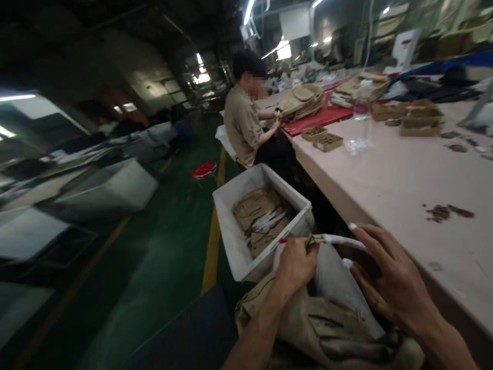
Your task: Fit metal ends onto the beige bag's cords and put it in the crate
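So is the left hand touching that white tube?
Touching. The head view shows the left hand closed on the white tube, which runs out of its fist toward the right hand.

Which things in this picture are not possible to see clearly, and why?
Head view only:
- Thin tool in the left hand: its kind is unclear, small and partly covered by fingers.
- Beige bag on the lap: bottom edge cuts it off.
- Right hand: whether it grips the white strip is unclear.
- Small boxes on the table: contents too small.

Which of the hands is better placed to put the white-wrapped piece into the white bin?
Probably the left hand: it already grips the white-wrapped piece and is nearest the white bin. The right hand lies table-side.
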The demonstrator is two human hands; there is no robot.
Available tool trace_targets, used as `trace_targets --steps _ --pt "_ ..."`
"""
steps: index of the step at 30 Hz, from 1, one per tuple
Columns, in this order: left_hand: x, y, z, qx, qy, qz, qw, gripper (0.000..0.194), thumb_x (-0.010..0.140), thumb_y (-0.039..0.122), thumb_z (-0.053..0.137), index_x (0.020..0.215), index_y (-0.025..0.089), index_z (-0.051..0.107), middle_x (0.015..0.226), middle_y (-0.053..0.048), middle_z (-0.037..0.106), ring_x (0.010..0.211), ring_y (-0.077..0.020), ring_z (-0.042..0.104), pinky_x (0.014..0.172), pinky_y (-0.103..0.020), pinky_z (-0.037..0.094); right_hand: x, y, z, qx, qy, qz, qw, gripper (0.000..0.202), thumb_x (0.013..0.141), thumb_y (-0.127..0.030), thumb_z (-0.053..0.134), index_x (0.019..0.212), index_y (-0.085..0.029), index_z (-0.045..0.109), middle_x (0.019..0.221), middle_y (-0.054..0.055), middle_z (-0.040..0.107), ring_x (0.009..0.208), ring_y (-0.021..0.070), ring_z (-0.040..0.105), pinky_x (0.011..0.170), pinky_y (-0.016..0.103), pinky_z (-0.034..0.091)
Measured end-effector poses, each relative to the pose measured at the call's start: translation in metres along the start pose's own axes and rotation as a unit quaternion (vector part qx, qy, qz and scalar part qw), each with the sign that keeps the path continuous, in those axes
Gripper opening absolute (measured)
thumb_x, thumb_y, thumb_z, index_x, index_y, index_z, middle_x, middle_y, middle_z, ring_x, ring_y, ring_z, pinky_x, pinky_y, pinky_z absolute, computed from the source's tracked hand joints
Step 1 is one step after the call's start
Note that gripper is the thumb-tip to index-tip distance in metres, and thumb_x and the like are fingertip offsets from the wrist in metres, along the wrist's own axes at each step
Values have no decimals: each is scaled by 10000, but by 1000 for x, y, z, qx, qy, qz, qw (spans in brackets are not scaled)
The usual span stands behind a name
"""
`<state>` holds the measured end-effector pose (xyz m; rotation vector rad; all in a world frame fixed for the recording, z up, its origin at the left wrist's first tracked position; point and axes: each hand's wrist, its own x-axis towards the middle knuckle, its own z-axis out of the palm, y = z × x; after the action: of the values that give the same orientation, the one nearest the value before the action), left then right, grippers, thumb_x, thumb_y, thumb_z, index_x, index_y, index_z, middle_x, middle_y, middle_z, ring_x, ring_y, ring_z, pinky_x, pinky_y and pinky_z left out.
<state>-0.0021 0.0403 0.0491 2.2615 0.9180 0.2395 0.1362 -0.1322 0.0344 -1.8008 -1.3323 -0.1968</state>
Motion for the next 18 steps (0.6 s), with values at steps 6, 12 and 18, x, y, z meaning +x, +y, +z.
trace_targets --steps 6,12,18 --pt "-17 -10 6 14 15 41 999 187 941 329 616 861 177 689 757 -53 712 704 -205 649 612 -299 357 5 19 58 -9 -100 -74 992 499 946 -133 507 1435 -222 552 1285 134 643 1154 293 622 978 498 548" --pt "-24 -35 -6 -186 7 55 981 283 840 158 688 1123 157 688 942 -46 744 843 -181 686 749 -264 492 -6 39 70 1 -177 -23 984 446 974 -144 436 1376 -188 624 1090 104 686 916 207 680 771 326 558" --pt "-25 -41 3 -131 62 40 989 145 814 146 704 921 167 800 864 -65 758 824 -210 686 766 -305 494 -6 46 65 1 -214 14 977 487 902 -127 459 1334 -207 669 1085 97 698 910 219 691 757 328 551"
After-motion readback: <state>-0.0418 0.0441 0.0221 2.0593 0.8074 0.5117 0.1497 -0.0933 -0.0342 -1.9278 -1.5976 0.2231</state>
